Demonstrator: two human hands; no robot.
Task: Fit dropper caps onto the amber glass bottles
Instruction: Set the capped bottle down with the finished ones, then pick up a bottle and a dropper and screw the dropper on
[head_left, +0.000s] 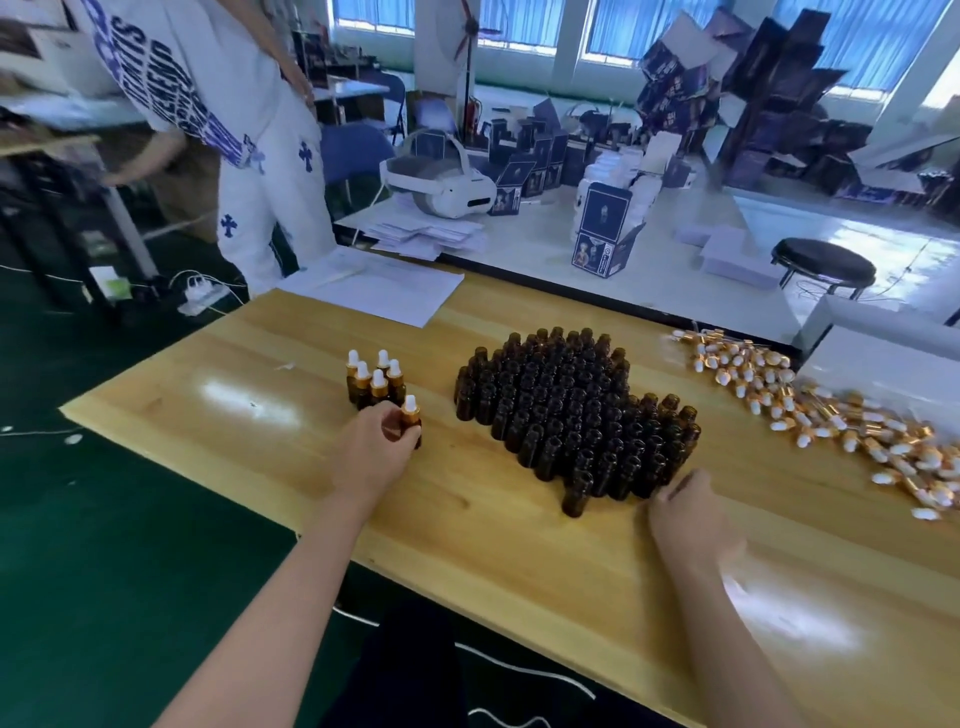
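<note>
A dense cluster of uncapped amber bottles (576, 410) stands in the middle of the wooden table (249, 415). To its left is a small group of capped bottles (375, 382) with white bulbs and gold collars. My left hand (371, 449) grips one more capped bottle (411, 418), upright on the table just in front of that group. My right hand (685, 506) is at the cluster's near right edge, thumb and fingers curled on an uncapped bottle (652, 475) there. Loose dropper caps (831, 415) lie in a long heap at the right.
White paper sheets (374, 291) lie at the table's far edge. A white box (883, 358) stands behind the caps. A second table beyond holds a headset (441, 184) and dark cartons (602, 228). A person in white clothes (249, 145) stands at the far left.
</note>
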